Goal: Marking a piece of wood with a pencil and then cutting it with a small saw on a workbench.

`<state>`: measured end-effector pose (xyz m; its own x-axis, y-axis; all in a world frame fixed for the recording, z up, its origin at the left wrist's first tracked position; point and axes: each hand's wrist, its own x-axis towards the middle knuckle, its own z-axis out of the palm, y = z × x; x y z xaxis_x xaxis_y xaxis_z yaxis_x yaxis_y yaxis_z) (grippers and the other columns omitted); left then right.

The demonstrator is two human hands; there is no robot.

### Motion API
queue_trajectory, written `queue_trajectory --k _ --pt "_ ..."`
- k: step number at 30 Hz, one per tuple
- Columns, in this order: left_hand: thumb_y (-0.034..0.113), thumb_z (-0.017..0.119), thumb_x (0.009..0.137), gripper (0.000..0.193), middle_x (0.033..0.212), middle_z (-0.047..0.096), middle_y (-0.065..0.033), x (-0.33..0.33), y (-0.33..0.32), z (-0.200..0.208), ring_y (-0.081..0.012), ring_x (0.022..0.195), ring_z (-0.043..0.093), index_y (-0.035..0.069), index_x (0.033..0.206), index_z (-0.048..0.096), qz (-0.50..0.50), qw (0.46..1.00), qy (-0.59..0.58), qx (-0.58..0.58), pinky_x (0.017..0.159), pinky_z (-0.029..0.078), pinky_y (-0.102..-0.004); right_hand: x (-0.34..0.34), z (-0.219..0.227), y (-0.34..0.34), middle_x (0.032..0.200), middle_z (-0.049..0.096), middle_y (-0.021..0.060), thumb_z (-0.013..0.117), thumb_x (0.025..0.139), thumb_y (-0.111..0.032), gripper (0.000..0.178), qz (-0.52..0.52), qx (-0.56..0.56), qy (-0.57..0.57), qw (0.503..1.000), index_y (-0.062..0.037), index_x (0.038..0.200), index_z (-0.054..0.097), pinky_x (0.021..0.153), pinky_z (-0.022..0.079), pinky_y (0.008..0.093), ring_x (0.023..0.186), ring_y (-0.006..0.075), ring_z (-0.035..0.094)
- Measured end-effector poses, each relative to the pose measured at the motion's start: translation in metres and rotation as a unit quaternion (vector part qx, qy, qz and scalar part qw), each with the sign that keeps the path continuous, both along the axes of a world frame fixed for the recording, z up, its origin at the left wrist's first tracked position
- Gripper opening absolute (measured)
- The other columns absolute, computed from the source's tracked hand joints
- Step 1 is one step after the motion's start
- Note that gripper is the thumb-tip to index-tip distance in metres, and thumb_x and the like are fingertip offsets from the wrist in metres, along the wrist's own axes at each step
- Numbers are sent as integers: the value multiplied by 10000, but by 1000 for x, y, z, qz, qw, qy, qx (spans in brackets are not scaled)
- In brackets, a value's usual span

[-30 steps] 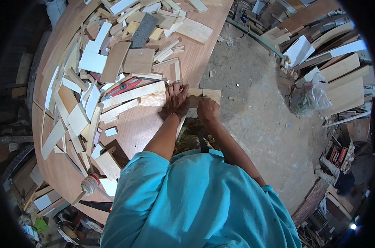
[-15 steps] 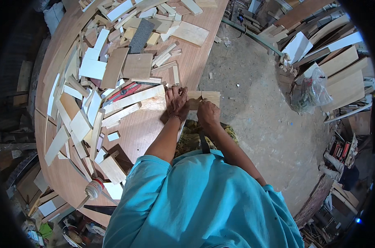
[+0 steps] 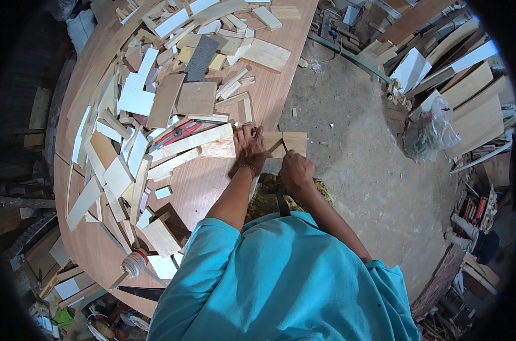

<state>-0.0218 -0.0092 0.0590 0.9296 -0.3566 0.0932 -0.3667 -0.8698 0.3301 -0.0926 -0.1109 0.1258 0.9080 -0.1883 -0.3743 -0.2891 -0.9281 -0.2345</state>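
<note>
A pale wooden board lies on the table, its right end sticking out past the table edge over the floor. My left hand bears down on it near that edge, fingers bent over its far side. Close by the overhanging end, my right hand is closed in a fist round a thin tool, apparently a handsaw. Its narrow blade, seen edge-on, crosses the board as a dark line; the fist hides the handle. A shadow falls on the wood between my hands.
Wood offcuts are heaped over the table's left and far parts. Red-handled pliers-like tools lie among them. A jar stands at the near left edge. Leaning boards and a clear plastic bag are on the right.
My right fist has drawn back toward my body, away from the board. My left hand keeps its place on the wood. The whole view has shifted slightly.
</note>
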Motion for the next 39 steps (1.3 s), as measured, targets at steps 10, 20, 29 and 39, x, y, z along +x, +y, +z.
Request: queue_trajectory --k 10,20,29,39 --pt "205 451 748 254 935 409 -119 15 -6 -4 -272 934 374 115 984 483 -3 1000 -9 10 843 257 -398 32 -16 -10 701 583 169 437 726 -80 149 5 -6 -59 998 11 761 549 552 477 374 665 295 598" --pt "187 474 729 226 921 415 -104 13 -6 2 -265 918 377 116 943 481 5 1000 -15 -6 847 254 -393 21 -12 -8 683 577 196 416 730 -88 151 -37 15 -35 999 16 759 521 552 471 396 653 334 587" --pt "188 487 726 236 929 418 -95 17 -3 -8 -262 924 377 121 952 485 19 1000 -13 -10 845 261 -390 -3 20 2 706 591 153 448 728 -92 127 -47 -35 26 998 -13 702 543 557 484 358 657 284 602" --pt "191 471 730 248 954 427 -90 16 -3 -16 -257 941 375 135 970 496 8 1000 6 -12 854 261 -384 19 -7 -7 703 583 190 441 717 -94 136 6 1 -31 999 4 750 530 553 476 374 672 306 594"
